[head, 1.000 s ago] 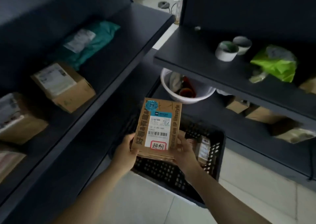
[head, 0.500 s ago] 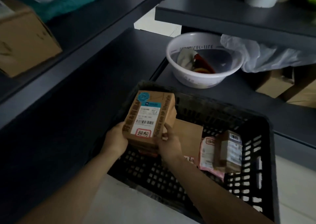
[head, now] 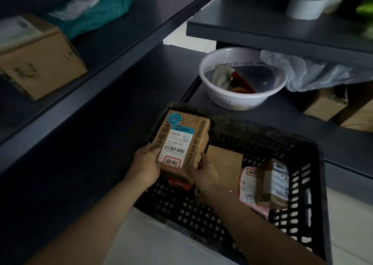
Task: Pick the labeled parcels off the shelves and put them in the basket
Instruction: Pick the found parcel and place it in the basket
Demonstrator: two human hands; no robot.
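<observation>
Parcel storeroom: dark shelves (head: 121, 48) hold labeled boxes (head: 38, 60).
</observation>
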